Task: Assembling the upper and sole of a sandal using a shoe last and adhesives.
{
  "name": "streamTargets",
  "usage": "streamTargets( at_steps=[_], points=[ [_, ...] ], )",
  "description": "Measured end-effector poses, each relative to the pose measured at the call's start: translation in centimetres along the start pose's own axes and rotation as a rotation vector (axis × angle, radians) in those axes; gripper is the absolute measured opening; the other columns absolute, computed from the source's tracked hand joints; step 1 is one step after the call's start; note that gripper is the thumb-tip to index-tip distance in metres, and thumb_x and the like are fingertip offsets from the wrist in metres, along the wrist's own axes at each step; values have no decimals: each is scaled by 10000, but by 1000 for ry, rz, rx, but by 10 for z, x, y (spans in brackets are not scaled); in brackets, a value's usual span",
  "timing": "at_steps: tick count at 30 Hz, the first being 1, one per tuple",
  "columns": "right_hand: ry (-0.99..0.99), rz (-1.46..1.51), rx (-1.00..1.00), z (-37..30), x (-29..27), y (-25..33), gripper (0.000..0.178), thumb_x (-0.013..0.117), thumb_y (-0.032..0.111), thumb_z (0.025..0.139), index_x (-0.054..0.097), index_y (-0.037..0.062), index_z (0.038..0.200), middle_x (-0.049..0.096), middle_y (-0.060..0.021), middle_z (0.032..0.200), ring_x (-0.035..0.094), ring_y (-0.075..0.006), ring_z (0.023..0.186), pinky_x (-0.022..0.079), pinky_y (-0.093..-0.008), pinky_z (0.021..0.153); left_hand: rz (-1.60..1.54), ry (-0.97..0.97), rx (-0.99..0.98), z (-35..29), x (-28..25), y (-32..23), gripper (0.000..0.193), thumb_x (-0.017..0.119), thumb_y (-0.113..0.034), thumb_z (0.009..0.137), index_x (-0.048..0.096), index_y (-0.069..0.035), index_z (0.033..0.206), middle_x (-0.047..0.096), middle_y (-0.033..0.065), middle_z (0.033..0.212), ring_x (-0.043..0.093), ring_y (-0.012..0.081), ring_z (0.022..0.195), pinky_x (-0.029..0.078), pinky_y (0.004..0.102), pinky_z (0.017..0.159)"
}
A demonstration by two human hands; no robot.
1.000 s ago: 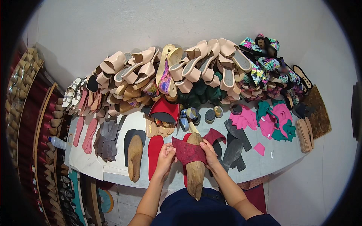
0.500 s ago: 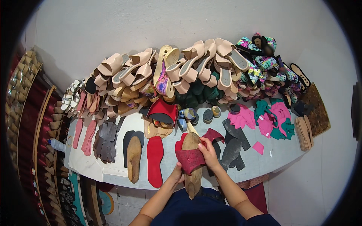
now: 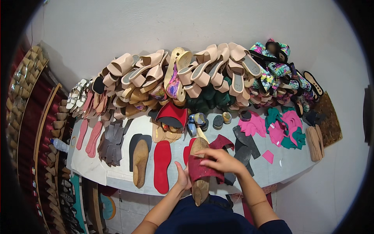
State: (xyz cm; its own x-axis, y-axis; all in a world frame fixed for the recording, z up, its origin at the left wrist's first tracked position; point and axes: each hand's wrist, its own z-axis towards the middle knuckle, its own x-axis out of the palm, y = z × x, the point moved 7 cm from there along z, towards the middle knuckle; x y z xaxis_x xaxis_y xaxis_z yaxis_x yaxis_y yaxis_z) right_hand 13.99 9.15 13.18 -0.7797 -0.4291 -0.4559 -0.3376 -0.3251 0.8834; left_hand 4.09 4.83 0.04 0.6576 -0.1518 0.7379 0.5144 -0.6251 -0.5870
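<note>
A wooden shoe last (image 3: 200,191) points away from my body over the table's near edge, with a dark red upper piece (image 3: 199,171) wrapped across its middle. My left hand (image 3: 182,177) supports the last from its left side, thumb raised and off the upper, the other fingers mostly hidden behind it. Over the top comes my right hand (image 3: 221,160), its fingers bent and closed on the upper's far edge. Just beyond lies another dark red upper piece (image 3: 223,142). A red insole (image 3: 162,167) and a second wooden last (image 3: 140,163) rest to the left.
Finished beige heeled sandals (image 3: 146,70) are heaped along the wall, with patterned ones (image 3: 278,70) at the right. Small tins (image 3: 218,122) stand mid-table. Dark grey pieces (image 3: 244,150), pink scraps (image 3: 252,125) and tan soles (image 3: 314,143) lie to the right. Shelves of lasts (image 3: 52,156) stand left.
My right hand has moved from the last's right side to over the upper. The upper's right side now hangs wider and lower. My left thumb has lifted off the upper.
</note>
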Motion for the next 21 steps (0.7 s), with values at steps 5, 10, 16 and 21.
streamTargets(
  at_steps=[5, 10, 16, 21],
  points=[
    [-314, 1316, -118, -3, -46, -16, 280, 469, 43, 827, 482, 12, 1105, 538, -87, 1024, 511, -135, 947, 401, -274, 830, -23, 17, 110, 8, -3, 2, 1067, 59, -844, 589, 115, -100, 1351, 319, 164, 1303, 372, 298, 1160, 322, 424, 945],
    [-296, 1217, -85, 8, -48, 3, 549, 486, -5, 768, 300, 16, 1284, 513, -70, 1039, 497, -173, 998, 359, -340, 911, 0, 30, 91, 8, 0, 0, 1041, 61, -831, 610, 94, -103, 1354, 289, 158, 1320, 356, 293, 1172, 317, 422, 951],
    [-34, 1214, -56, 28, 12, 19, 818, 464, -55, 752, -78, 82, 1350, -1, -86, 1415, 78, -256, 1300, 137, -406, 1037, 70, 2, 50, 9, 2, 3, 1016, 85, -818, 634, 89, -103, 1355, 257, 154, 1339, 308, 294, 1212, 284, 424, 977],
    [31, 1017, 88, 21, 43, -9, 799, 468, 29, 830, -145, 116, 1336, -104, -149, 1403, 87, -286, 1293, 161, -346, 1018, 137, 9, 34, 10, -2, 6, 1026, 105, -812, 646, 59, -68, 1352, 222, 153, 1355, 262, 290, 1239, 250, 419, 998]
  ],
)
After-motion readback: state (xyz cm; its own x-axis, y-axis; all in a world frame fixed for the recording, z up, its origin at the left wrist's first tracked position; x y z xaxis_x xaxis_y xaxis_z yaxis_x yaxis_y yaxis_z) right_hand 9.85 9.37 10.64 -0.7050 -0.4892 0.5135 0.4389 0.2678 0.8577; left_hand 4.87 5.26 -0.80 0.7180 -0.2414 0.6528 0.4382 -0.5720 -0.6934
